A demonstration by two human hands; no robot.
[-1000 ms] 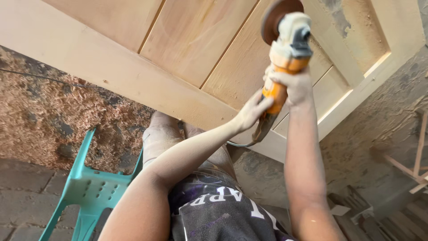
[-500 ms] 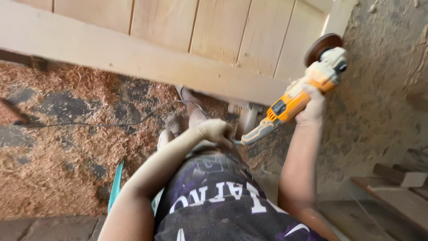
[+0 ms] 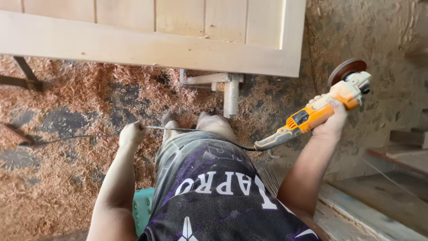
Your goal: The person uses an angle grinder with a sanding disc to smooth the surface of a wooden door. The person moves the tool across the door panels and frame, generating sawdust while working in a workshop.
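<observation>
We see the right hand closed around the body of an orange and cream angle grinder with a brown sanding disc, held up beside the rough wall. The left hand is fisted on its thin black power cord, drawn across the lap. Beyond lie a pale wooden panelled door and reddish sawdust on the floor

left hand hangs low in a closed fist, right hand raised, fingers wrapped tight.
</observation>
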